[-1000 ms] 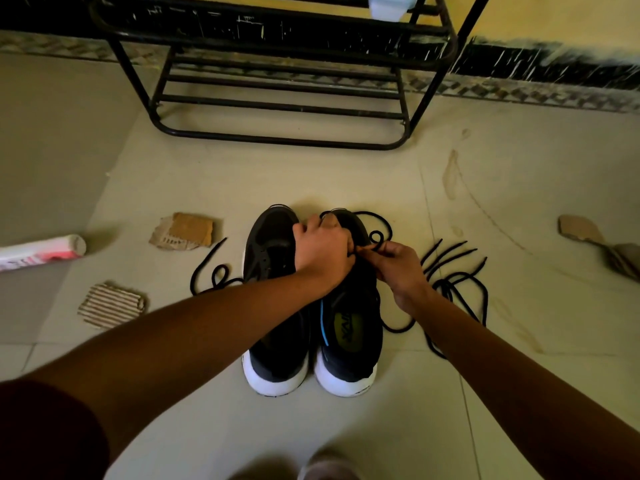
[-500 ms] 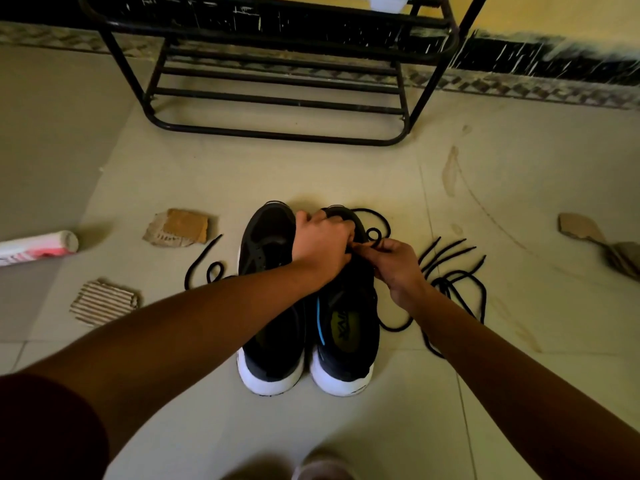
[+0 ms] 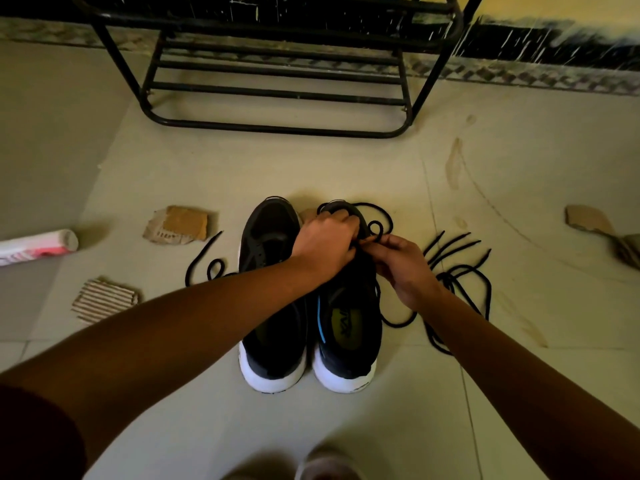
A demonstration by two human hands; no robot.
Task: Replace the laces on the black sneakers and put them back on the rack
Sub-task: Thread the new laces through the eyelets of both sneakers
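Nearest the viewer, a blurred shoe toe (image 3: 329, 467) is seen at the lower edge. Two black sneakers are stood side by side on the floor (image 3: 519, 202), white heels toward the viewer: the left sneaker (image 3: 273, 327) and the right sneaker (image 3: 346, 337). The left hand (image 3: 323, 245) is curled over the forepart of the right sneaker and grips it. The right hand (image 3: 403, 268) is pressed against the left, and a black lace (image 3: 376, 227) is pinched in its fingertips. Loose laces (image 3: 460, 271) are heaped just right of the shoes; another lace end (image 3: 207, 258) lies to the left. Cardboard scraps (image 3: 180, 225) and a white-pink roll (image 3: 38, 245) are scattered beyond. The rack (image 3: 277, 128) is stood farthest, against the wall.
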